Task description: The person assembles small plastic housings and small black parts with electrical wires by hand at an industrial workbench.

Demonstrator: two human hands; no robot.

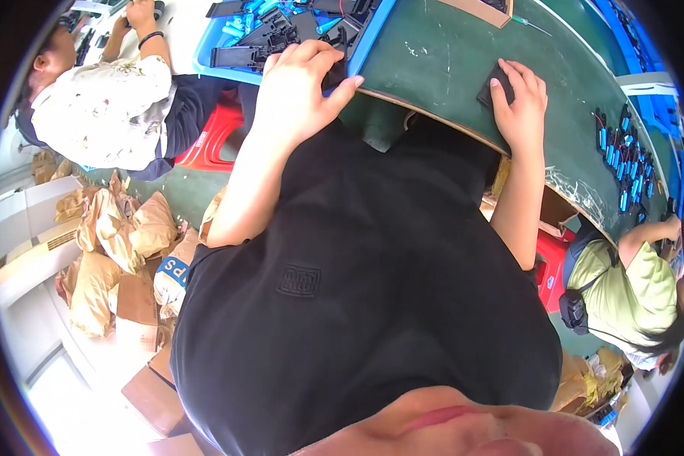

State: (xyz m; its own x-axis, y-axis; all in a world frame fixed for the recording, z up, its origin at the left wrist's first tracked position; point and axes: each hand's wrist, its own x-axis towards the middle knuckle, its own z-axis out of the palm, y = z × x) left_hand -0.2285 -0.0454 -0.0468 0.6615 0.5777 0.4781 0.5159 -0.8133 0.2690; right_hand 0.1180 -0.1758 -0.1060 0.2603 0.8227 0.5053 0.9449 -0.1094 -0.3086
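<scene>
Fingers of the left hand (pixel 300 87) curl over a black plastic part (pixel 336 72) at the near edge of a blue tray (pixel 372 38), thumb stretched out to the side; the hand is closed loosely on that part. More black parts (pixel 270 38) and small blue pieces (pixel 239 23) lie heaped in the tray just beyond the knuckles. The right hand (pixel 520 102) rests on the green counter (pixel 448 61), its fingers pressed together around a small dark flat piece (pixel 488 87) that lies on the counter near its front edge. Both forearms reach up from a black shirt (pixel 357 273) that fills the middle of the view. Farther right on the counter, rows of blue and black small parts (pixel 623 159) are laid out, well apart from the right hand. A cardboard box (pixel 482 9) sits at the counter's far side. Another person in a white patterned top (pixel 99 114) sits on a red stool (pixel 213 133) to the left, and a person in a light green shirt (pixel 631 285) bends at the right. Brown paper sacks (pixel 114 243) are piled on the floor.
</scene>
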